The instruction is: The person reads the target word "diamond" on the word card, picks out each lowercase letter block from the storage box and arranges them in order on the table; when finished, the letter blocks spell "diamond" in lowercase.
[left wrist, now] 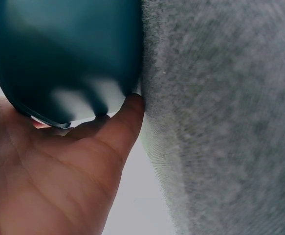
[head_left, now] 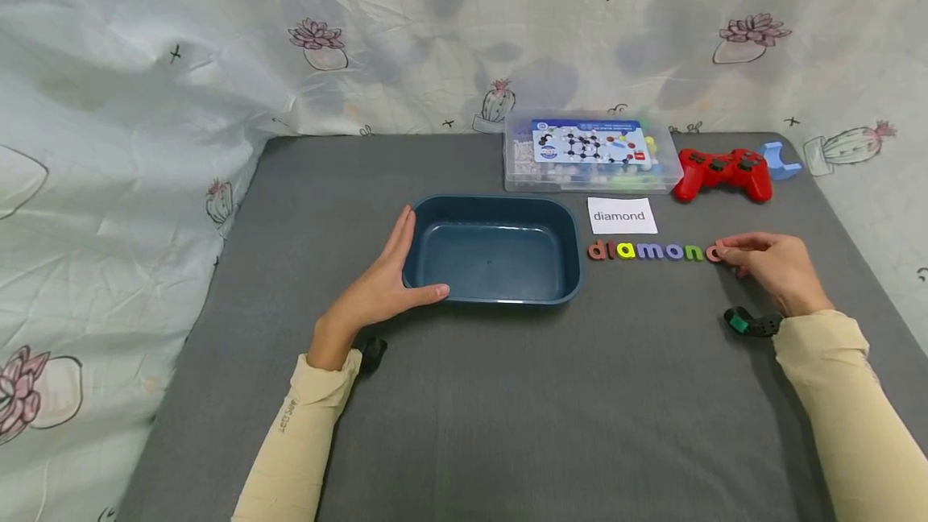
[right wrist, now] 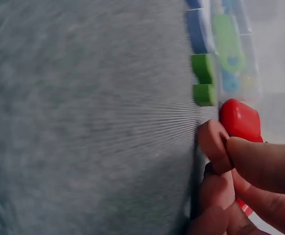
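In the head view my right hand [head_left: 776, 264] pinches a salmon-pink toy letter [head_left: 714, 253] at the right end of a row of coloured letters; the fingertips cover part of it. The right wrist view shows this letter [right wrist: 211, 139] between thumb and finger, close to the grey cloth. To its left the row reads "diamon", with a green n [head_left: 693, 252] nearest. A white card [head_left: 622, 217] printed "diamond" lies above the row. My left hand [head_left: 377, 288] rests against the left end of a dark blue plastic bin [head_left: 493, 302], fingers straight along its side, thumb at the front rim.
Behind the card lies a clear plastic case [head_left: 593, 176] of small coloured parts. A red game controller [head_left: 723, 172] and a light blue plastic piece [head_left: 780, 161] sit at the back right. Patterned cloth [head_left: 435, 39] hangs behind the grey-covered table [head_left: 507, 425].
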### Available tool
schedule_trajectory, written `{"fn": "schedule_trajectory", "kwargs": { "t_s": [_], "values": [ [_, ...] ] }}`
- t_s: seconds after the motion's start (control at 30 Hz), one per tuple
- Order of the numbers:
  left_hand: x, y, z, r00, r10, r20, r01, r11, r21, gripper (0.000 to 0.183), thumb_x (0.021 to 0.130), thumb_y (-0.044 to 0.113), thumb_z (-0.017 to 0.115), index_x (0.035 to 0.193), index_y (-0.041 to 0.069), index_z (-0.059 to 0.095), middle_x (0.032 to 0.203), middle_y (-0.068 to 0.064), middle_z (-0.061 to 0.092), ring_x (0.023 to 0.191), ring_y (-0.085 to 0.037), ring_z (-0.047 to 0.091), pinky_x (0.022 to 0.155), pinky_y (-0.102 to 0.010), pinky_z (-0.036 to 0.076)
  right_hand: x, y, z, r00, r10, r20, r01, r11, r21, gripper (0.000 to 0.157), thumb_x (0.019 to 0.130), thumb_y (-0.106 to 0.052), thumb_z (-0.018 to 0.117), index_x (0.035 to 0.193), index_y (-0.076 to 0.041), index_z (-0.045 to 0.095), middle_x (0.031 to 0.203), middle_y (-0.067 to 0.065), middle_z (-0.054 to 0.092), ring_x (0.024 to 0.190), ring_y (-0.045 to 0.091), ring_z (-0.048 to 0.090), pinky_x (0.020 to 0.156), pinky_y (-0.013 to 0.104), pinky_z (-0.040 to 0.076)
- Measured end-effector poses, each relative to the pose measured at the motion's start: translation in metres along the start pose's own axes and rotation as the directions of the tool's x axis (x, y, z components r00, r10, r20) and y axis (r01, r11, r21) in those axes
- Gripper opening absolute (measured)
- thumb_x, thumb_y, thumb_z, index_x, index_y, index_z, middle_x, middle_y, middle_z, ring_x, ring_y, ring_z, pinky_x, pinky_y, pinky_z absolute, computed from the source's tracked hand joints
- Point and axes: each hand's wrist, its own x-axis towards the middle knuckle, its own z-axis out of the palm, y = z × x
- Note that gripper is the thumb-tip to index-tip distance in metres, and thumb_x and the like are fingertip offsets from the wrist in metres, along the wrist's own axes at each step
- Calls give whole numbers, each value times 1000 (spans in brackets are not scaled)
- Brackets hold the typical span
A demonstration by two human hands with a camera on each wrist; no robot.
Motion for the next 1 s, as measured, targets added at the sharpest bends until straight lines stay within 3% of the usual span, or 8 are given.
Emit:
{"fn": "schedule_trajectory", "kwargs": {
  "t_s": [0.1,0.23,0.47,0.83,1.0],
  "values": [
    [0,0,-1,1000,-10,-2,10,1000,2,128,90,63,79,171,27,-14,177,7,-21,163,-26,-2,122,-69,18,1,-3,5,999,-40,-32,37,994,-103,43,108,-27,67,133,8,67,96,-13,68,81,8,58,66,25,50],
    [0,0,-1,1000,-11,3,11,1000,0,128,90,62,79,171,28,-15,176,9,-22,163,-25,-2,122,-68,18,0,-4,10,994,-83,-73,71,985,-155,37,106,-22,68,125,10,70,97,-5,73,77,4,57,62,23,49],
    [1,0,-1,1000,-10,1,10,1000,-2,128,90,62,79,171,28,-14,177,7,-21,163,-25,-3,123,-69,17,0,-2,12,993,-79,-90,67,989,-131,41,107,-26,68,125,10,71,86,-22,65,76,2,56,62,22,48],
    [1,0,-1,1000,-23,5,23,1000,-9,127,90,63,79,170,31,-15,175,16,-22,163,-22,-3,123,-67,18,2,2,10,995,-67,-78,56,990,-126,46,107,-32,65,127,9,70,85,-23,61,75,4,56,62,23,48],
    [2,1,0,1000,-17,2,17,1000,-7,128,90,63,79,171,30,-15,176,12,-21,163,-23,-3,123,-67,18,2,2,10,994,-55,-93,43,991,-124,45,107,-30,63,128,9,69,88,-19,61,76,6,55,62,23,48]
  ]
}}
